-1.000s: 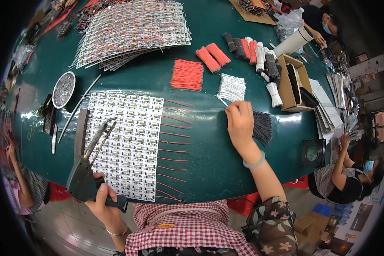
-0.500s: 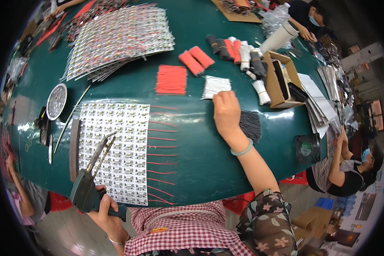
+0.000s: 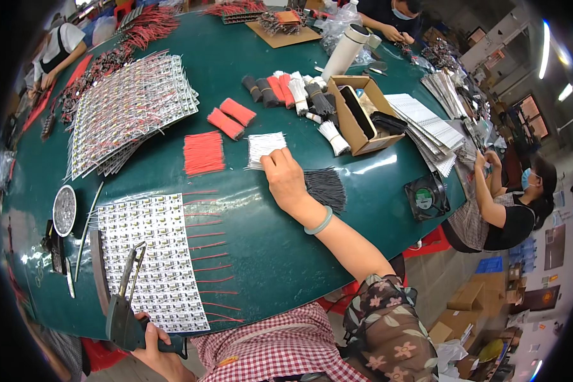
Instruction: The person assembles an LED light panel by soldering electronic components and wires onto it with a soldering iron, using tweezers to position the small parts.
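Note:
My left hand (image 3: 154, 350) is closed round the handle of a dark green soldering gun (image 3: 122, 321). Its metal tip hangs over a sheet of white circuit boards (image 3: 146, 267). Thin red wires (image 3: 211, 256) stick out in a row from the sheet's right edge. My right hand (image 3: 285, 177), with a jade-coloured bangle behind it, is pinched at the near edge of a pile of white wires (image 3: 265, 144); whatever lies between the fingertips is hidden. Just right of that hand lies a pile of black wires (image 3: 327, 190), and farther left a pile of red wires (image 3: 204, 153).
Wired boards (image 3: 130, 108) are stacked at the far left. A metal dish (image 3: 64, 210) stands beside a dark bar (image 3: 99, 270) along the sheet. Bundled wires (image 3: 299, 95), a cardboard box (image 3: 370, 140), a flask (image 3: 345, 52) and a fan (image 3: 426, 196) stand right. Other people sit round the table.
The whole view has swung, so the table's things now sit farther left. My right hand remains at the white wires, and my left still grips the soldering gun over the sheet.

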Demonstrator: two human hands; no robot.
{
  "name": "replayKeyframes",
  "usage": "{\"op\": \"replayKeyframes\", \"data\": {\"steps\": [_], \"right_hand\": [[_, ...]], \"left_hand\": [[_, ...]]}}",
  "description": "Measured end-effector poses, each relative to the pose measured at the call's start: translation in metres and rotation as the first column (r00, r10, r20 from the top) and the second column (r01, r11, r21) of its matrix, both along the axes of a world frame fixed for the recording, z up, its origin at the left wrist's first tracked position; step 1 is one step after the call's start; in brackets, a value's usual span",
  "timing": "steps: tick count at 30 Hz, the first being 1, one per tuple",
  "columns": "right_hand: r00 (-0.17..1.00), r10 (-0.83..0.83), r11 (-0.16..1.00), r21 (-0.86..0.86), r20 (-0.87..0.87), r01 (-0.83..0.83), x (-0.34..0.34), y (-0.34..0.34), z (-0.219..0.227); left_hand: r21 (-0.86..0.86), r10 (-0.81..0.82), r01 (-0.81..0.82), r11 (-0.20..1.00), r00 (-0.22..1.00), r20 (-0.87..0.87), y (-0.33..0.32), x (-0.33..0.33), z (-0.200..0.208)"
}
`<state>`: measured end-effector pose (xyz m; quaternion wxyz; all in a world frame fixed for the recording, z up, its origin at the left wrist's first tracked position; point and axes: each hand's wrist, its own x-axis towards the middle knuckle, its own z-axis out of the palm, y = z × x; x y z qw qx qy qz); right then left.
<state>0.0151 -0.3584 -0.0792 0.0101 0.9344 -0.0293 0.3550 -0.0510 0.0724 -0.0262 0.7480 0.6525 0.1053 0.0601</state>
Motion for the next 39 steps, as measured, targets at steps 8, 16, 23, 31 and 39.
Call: {"op": "replayKeyframes", "data": {"steps": [8,16,23,31,39], "right_hand": [[1.000,0.023,0.987,0.161,-0.004,-0.022,-0.001,-0.003,0.004],[0.994,0.103,0.970,0.216,0.044,-0.110,-0.006,-0.005,0.031],[0.853,0.202,0.970,-0.023,-0.481,-0.242,-0.013,0.015,0.096],[0.654,0.079,0.849,-0.293,-0.752,-0.440,0.013,0.079,0.074],[0.581,0.174,0.899,-0.113,-0.795,-0.424,0.021,0.068,0.063]], "left_hand": [[0.018,0.014,-0.014,1.000,1.000,-0.013,0.002,-0.003,-0.002],[0.019,0.033,-0.033,0.999,0.999,-0.006,-0.005,-0.002,-0.002],[0.031,0.014,-0.014,0.999,1.000,-0.021,-0.005,-0.002,-0.002],[0.020,-0.036,0.036,0.999,0.999,0.020,-0.019,0.002,0.011],[0.046,-0.046,0.047,0.998,0.999,-0.020,-0.005,0.010,0.008]]}}
